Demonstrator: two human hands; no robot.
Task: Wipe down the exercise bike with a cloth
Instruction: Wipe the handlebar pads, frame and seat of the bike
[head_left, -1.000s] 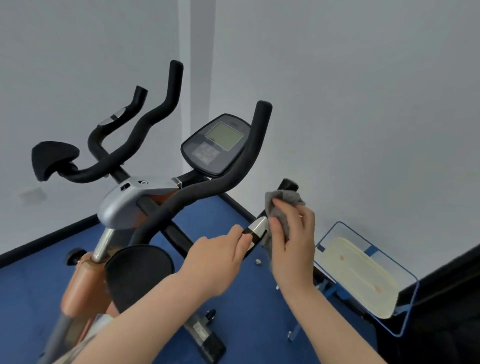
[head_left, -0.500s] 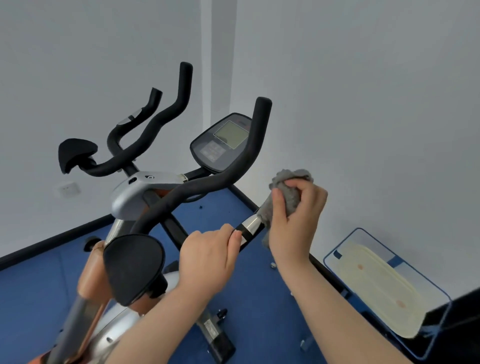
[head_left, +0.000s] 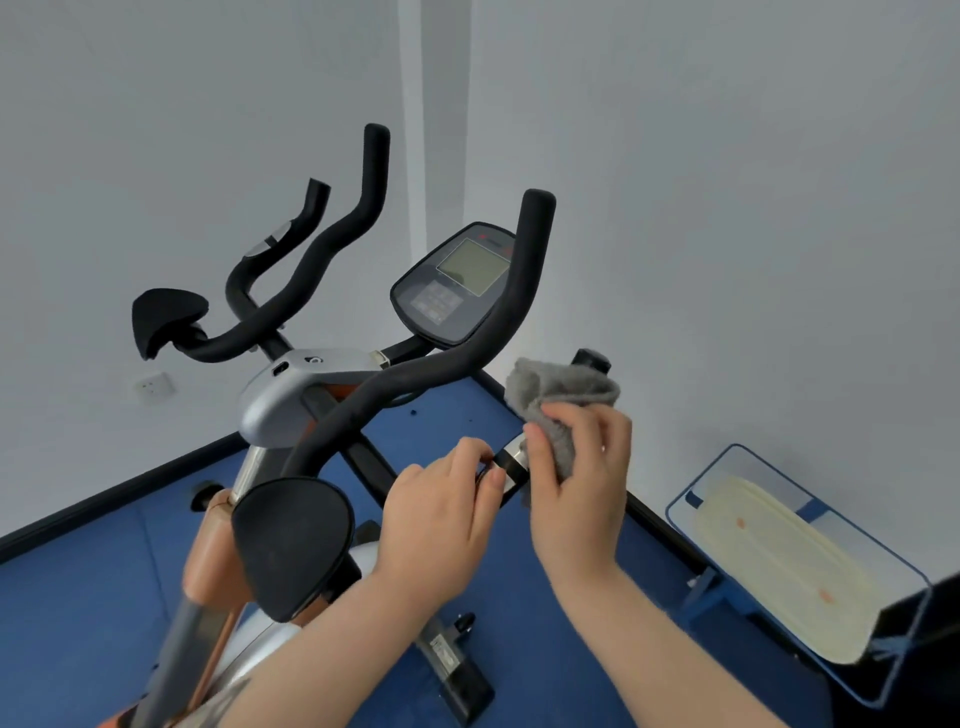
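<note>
The exercise bike (head_left: 291, 395) fills the left and middle, with black foam handlebars, a silver stem cover and a grey console (head_left: 457, 283). My right hand (head_left: 576, 483) grips a grey cloth (head_left: 556, 400) wrapped round the small right-hand grip bar, just above its chrome sensor band (head_left: 511, 460). The bar's black tip (head_left: 589, 359) pokes out past the cloth. My left hand (head_left: 441, 519) holds the same bar just below the chrome band, fingers curled round it. The bar under both hands is hidden.
A black elbow pad (head_left: 291, 545) sits close to my left wrist, another pad (head_left: 161, 317) at far left. A blue-framed tray with a cream liner (head_left: 779, 561) stands at the right by the white wall. Blue carpet covers the floor.
My right hand slid the cloth down the bar toward the chrome band, baring the black tip. My left hand kept its hold. The view shifted slightly.
</note>
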